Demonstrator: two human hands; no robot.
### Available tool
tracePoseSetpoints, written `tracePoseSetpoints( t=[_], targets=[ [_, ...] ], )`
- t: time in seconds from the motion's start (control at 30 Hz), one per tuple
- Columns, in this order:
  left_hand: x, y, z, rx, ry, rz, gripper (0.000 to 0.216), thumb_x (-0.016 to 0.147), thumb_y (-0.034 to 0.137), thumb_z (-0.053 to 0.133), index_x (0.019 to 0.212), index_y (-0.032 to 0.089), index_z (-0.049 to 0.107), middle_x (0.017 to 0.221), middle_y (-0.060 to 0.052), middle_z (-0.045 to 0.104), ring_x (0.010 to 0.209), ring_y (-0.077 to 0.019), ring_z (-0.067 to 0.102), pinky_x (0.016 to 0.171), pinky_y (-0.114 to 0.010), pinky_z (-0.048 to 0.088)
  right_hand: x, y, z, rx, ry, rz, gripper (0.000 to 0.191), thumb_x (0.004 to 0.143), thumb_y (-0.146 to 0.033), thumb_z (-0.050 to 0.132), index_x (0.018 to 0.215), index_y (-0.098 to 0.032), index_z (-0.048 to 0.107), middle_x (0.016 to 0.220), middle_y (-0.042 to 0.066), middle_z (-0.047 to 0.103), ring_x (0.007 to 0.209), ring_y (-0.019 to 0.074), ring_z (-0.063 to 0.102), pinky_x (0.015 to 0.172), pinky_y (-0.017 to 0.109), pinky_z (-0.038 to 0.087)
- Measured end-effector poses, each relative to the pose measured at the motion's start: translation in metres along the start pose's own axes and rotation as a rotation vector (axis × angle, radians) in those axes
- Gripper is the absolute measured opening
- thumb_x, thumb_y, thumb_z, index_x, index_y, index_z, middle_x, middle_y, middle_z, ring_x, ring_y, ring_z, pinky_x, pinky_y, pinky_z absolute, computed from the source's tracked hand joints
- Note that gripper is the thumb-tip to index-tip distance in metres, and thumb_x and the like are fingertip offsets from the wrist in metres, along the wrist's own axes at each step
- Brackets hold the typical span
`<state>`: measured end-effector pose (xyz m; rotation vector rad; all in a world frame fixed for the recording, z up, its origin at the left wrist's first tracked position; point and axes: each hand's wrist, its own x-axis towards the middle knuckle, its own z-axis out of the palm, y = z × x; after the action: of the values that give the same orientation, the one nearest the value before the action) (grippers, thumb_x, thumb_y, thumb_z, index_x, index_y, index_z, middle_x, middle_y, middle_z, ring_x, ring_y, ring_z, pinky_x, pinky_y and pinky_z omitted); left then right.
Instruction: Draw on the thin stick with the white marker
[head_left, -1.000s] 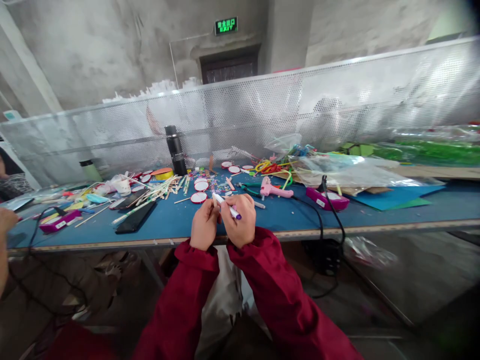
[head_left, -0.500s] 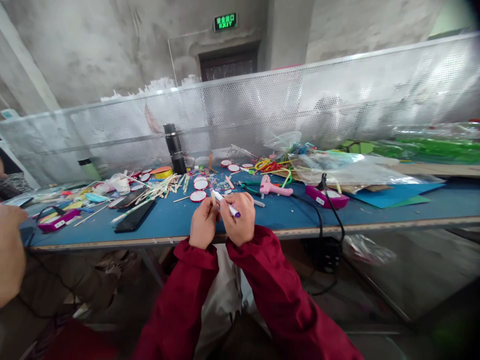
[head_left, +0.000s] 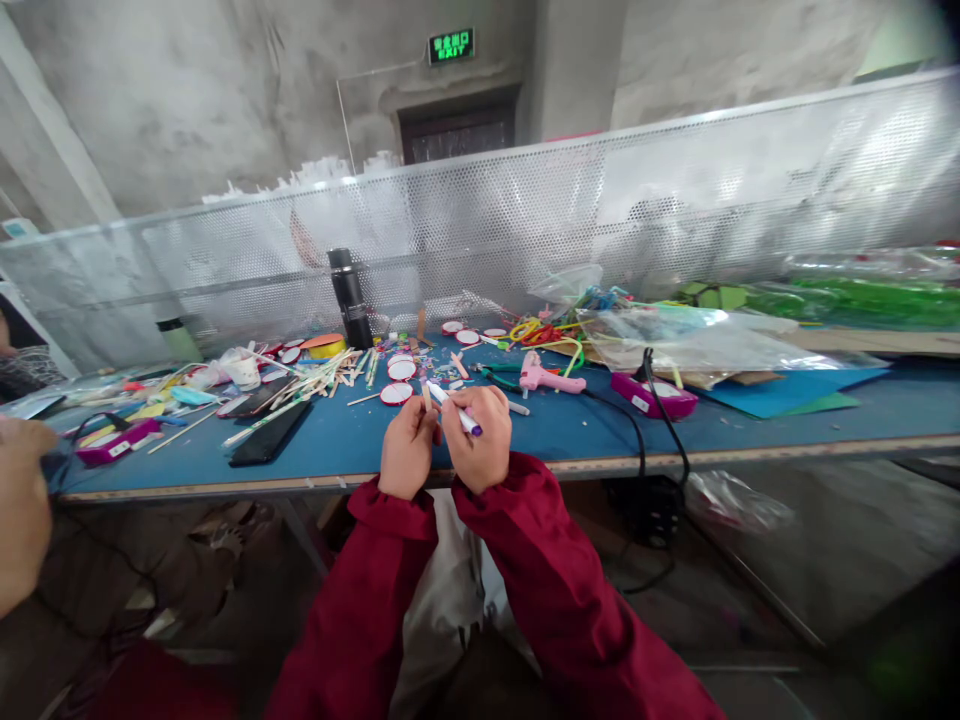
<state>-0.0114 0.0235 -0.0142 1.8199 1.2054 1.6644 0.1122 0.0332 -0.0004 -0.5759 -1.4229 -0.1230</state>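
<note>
My right hand (head_left: 480,440) is closed around a white marker with a purple end (head_left: 454,408), held slanted above the near edge of the blue table (head_left: 570,430). My left hand (head_left: 406,446) is closed right beside it, its fingers pinched against the marker's front end on something small that I cannot make out. Both hands touch each other. A red-rimmed white disc (head_left: 396,394) lies on the table just beyond my left hand.
A pink glue gun (head_left: 547,377), a magenta box with a black cable (head_left: 654,395), a black phone (head_left: 270,433), wooden sticks (head_left: 315,378), more discs and a black bottle (head_left: 351,298) crowd the table. Plastic bags lie at right. Another person's hand (head_left: 19,510) is at far left.
My hands have barely shifted and keep the same grip on the marker. The other person's hand at far left has come further into view and sits lower.
</note>
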Motion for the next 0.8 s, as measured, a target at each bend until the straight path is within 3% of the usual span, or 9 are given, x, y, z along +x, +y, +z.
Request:
tracePoseSetpoints(
  t=[0.8],
  targets=[
    [0.0001,0.0026,0.0004,-0.003,-0.009,-0.009,0.019,0.100,0.035,0.053,0.088,0.022,0.057,0.068,0.004,0.055,0.062,-0.0142,0.049,0.061,-0.026,0.037,0.0002,-0.0014,0.0001,-0.004,-0.001,0.011,0.014,0.096,-0.023,0.059,0.083,-0.026,0.056,0.079,0.000,0.069,0.078,0.0189,0.065,0.086,0.040,0.044]
  ],
)
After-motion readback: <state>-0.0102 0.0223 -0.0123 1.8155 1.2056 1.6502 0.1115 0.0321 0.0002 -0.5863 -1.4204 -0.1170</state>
